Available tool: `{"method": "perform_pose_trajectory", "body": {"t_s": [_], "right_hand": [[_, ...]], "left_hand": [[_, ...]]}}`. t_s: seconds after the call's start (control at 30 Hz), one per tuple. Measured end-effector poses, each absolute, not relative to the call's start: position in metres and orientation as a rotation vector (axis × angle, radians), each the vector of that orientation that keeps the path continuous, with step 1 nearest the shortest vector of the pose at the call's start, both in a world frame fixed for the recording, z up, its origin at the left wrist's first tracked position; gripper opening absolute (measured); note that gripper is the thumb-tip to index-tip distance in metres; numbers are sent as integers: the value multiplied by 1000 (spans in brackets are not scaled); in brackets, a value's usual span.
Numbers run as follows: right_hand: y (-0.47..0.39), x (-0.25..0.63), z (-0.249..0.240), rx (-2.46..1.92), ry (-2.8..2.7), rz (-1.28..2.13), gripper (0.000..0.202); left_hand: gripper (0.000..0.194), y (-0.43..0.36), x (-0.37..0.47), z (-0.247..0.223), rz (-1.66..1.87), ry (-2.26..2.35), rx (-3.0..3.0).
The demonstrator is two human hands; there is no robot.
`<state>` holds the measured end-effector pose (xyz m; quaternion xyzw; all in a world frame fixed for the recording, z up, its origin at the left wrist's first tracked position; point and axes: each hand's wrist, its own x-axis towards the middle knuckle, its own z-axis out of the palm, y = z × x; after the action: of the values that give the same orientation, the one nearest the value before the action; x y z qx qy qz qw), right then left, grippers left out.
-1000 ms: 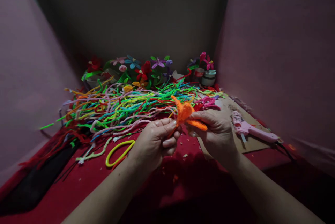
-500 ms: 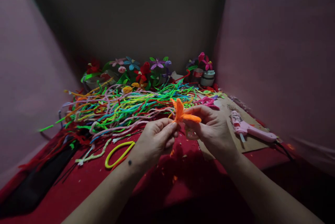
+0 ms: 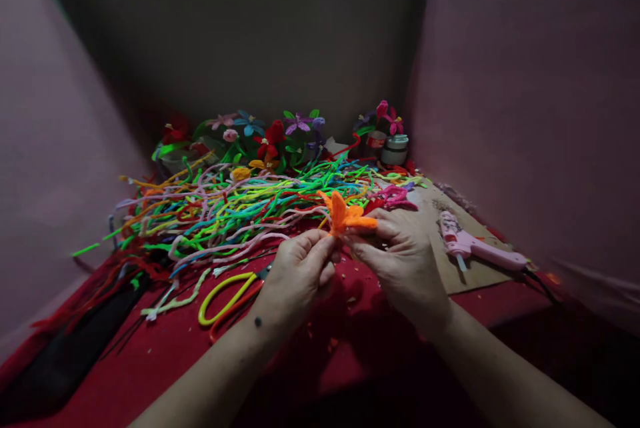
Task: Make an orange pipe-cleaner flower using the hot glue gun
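Observation:
Between my two hands is an orange pipe-cleaner flower [image 3: 339, 212] with several fuzzy petals spreading up and to the right. My left hand [image 3: 303, 268] pinches its base between thumb and forefinger. On the other side, my right hand [image 3: 403, 256] is closed on the flower's right petals near the base. Scissors [image 3: 227, 301] with one yellow and one red-orange handle lie beside my left wrist, partly hidden by it. Just beyond the flower spreads a heap of colourful pipe cleaners [image 3: 240, 205].
A pink glue gun [image 3: 483, 248] rests on a cardboard sheet [image 3: 465, 278] at right. Finished-looking pipe-cleaner flowers [image 3: 270, 141] stand along the back, near a lidded jar [image 3: 396, 149]. Orange scraps dot the red cloth [image 3: 165, 368]. A black strip [image 3: 65, 355] lies at left.
The flower has turned slightly, with its petals now spread more to the left. My right fingers have shifted around its right petals. More of the scissors now shows beside my left wrist.

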<state>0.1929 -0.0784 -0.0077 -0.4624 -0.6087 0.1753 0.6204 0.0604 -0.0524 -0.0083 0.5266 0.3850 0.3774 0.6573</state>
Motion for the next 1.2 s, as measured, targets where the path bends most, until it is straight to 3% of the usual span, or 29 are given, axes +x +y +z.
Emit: {"method": "perform_pose_trajectory", "body": {"t_s": [0.33, 0.43, 0.63, 0.8, 1.0, 1.2], "right_hand": [[-77, 193, -23, -1191, -1403, 41, 11], [-78, 196, -24, -1237, -1337, 266, 12], [-72, 200, -26, -943, -1031, 1070, 17], [-66, 208, -24, -771, -1048, 1373, 17], [-68, 208, -32, -678, -1044, 1449, 17], [-71, 203, -35, -725, -1010, 1217, 9]], "left_hand": [[24, -54, 59, -7, 781, 785, 1004], [22, -53, 57, -8, 739, 695, 974], [16, -47, 53, -12, 618, 533, 878], [20, -42, 47, -14, 498, 473, 878], [26, -38, 41, -10, 406, 549, 977], [27, -40, 46, -5, 555, 699, 1291]]}}
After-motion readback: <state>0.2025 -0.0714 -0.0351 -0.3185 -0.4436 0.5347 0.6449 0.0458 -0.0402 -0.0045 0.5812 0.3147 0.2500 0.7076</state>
